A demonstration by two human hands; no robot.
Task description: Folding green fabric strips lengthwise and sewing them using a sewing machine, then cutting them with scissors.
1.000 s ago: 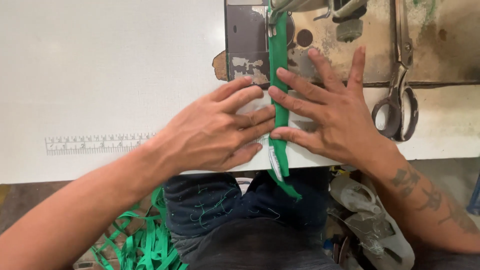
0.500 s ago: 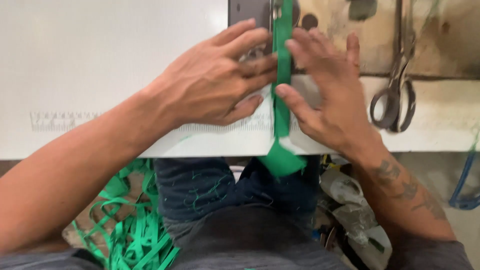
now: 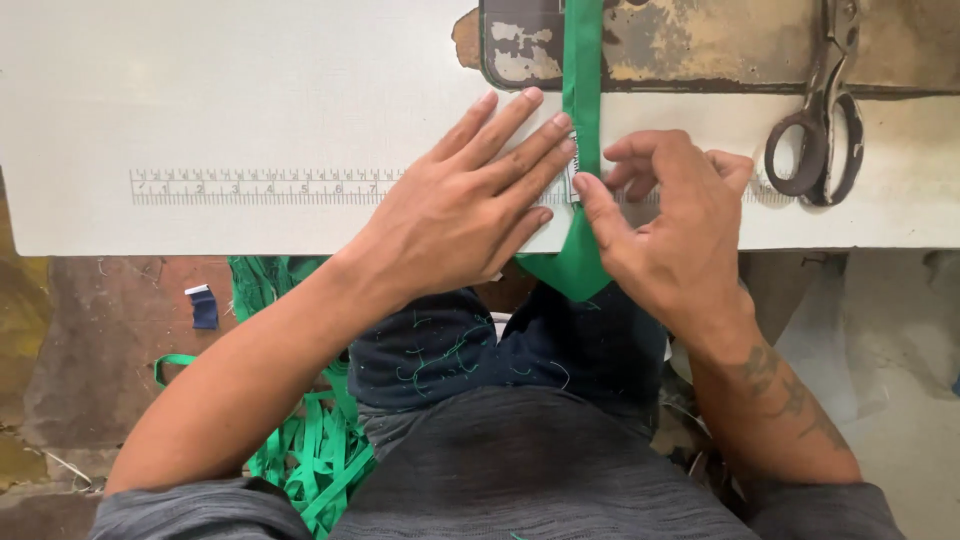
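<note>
A green fabric strip (image 3: 581,90) runs down the white sewing table (image 3: 250,90) from the worn metal plate (image 3: 700,45) and hangs over the front edge, ending in a wider folded piece. My left hand (image 3: 460,215) lies flat on the table, fingertips pressing the strip's left edge next to a small white label (image 3: 573,178). My right hand (image 3: 665,225) is curled, thumb and fingers pinching the strip from the right near that label.
Large metal scissors (image 3: 815,110) lie on the table at the right. A printed ruler (image 3: 260,186) runs along the table's front. A heap of green strips (image 3: 315,440) lies on the floor at the left beside my legs, with a small dark fabric scrap (image 3: 203,306).
The strip has been pulled toward me, so the metal plate sits further up. My right hand went from flat fingers to a curled pinch on the strip; my left hand stays flat.
</note>
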